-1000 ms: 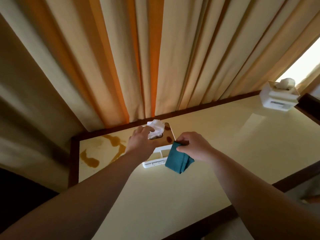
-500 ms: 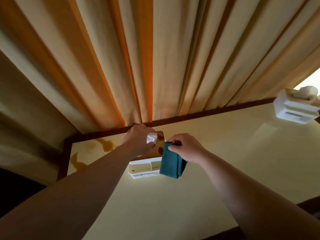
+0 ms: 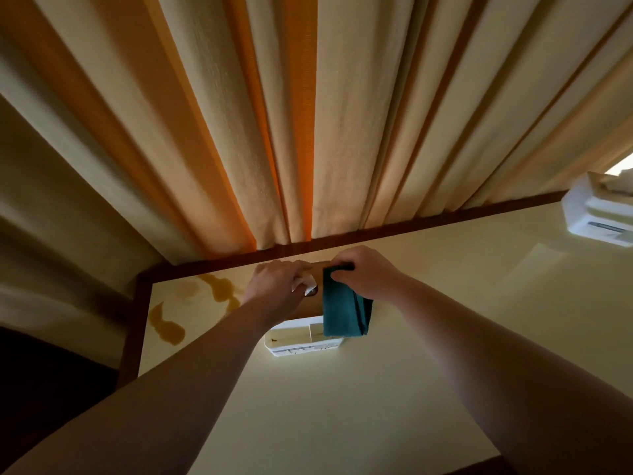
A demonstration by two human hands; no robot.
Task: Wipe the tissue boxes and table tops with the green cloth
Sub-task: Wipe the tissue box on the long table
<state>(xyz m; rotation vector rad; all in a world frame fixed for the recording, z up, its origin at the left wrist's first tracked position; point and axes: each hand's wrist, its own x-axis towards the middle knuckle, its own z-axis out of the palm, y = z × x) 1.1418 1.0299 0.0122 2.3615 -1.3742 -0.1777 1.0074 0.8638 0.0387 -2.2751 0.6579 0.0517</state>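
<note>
Fingers of the right hand point(image 3: 368, 274) pinch the green cloth point(image 3: 344, 311) against the tissue box point(image 3: 298, 341); the left hand point(image 3: 277, 289) grips its top.

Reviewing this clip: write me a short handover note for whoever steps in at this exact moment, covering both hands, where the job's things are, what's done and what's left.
Left hand: rests on top of the near tissue box, over the tissue; whether it has a grip on it cannot be told.
Right hand: holds the folded green cloth against the box's top and right side.
Near box sits by the table's far edge; the second tissue box is at far right.
Done: nothing clearly finished; wiping of the near box is under way.
Left: finish this box, wipe the brown spill at the table's left corner, the rest of the table top, then the second box.
</note>
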